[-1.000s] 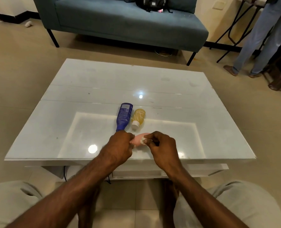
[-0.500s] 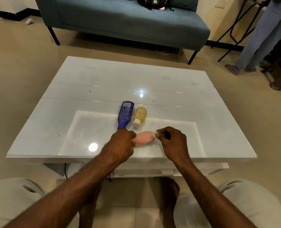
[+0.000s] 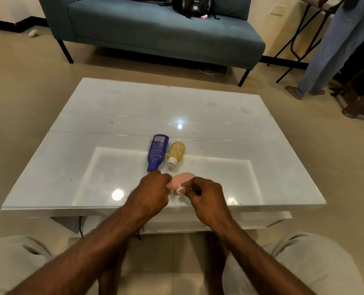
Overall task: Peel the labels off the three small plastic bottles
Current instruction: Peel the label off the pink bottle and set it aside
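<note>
A white desk (image 3: 251, 145) is carrying a blue bottle (image 3: 157, 152) and a yellow bottle (image 3: 176, 153), lying side by side near its middle, caps toward the person. Just in front of them, the left hand (image 3: 153, 193) is gripping one end of a pink bottle (image 3: 182, 179) over the near edge. The right hand (image 3: 205, 195) is pinching a small white scrap of label (image 3: 180, 189) against the bottle's side.
</note>
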